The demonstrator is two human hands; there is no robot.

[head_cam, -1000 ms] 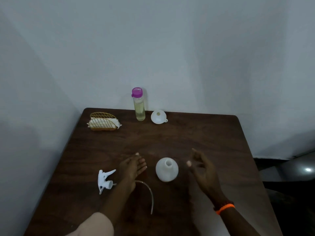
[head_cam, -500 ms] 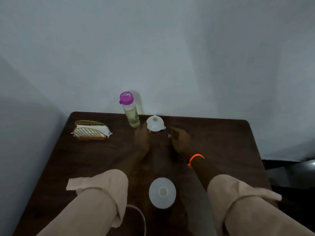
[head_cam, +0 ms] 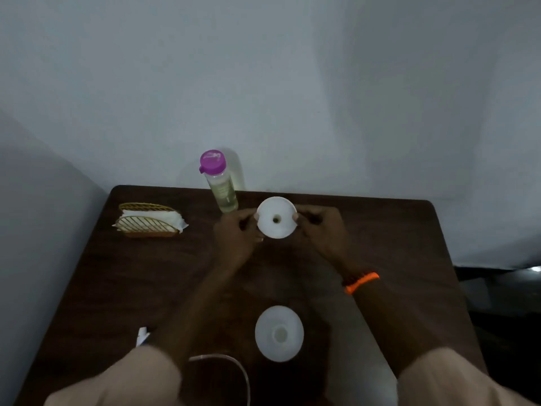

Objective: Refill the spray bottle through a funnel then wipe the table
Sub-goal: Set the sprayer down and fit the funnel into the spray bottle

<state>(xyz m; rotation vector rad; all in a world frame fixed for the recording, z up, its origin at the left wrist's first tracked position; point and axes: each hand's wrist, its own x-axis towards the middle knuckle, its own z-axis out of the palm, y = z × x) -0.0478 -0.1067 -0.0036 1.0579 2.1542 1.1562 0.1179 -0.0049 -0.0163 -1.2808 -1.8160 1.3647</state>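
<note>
A white funnel (head_cam: 276, 217) is held above the far middle of the dark wooden table (head_cam: 111, 288), its wide mouth facing me. My left hand (head_cam: 237, 232) pinches its left rim and my right hand (head_cam: 320, 230) pinches its right rim. The white spray bottle body (head_cam: 279, 333) stands open-necked near me, between my forearms. Its spray head (head_cam: 142, 336) lies at the near left, mostly hidden by my left sleeve, and its dip tube (head_cam: 231, 367) curves out beside it. A refill bottle (head_cam: 221, 183) with a purple cap and pale liquid stands by the far edge.
A gold wire holder with white tissues (head_cam: 150, 220) sits at the far left of the table. Grey walls close in behind and on the left. The table's right edge drops off to a dark floor.
Both hands reached to the far edge, took the funnel by its rim and lifted it off the table. The camera tipped forward, so the spray bottle body now appears nearer to me.
</note>
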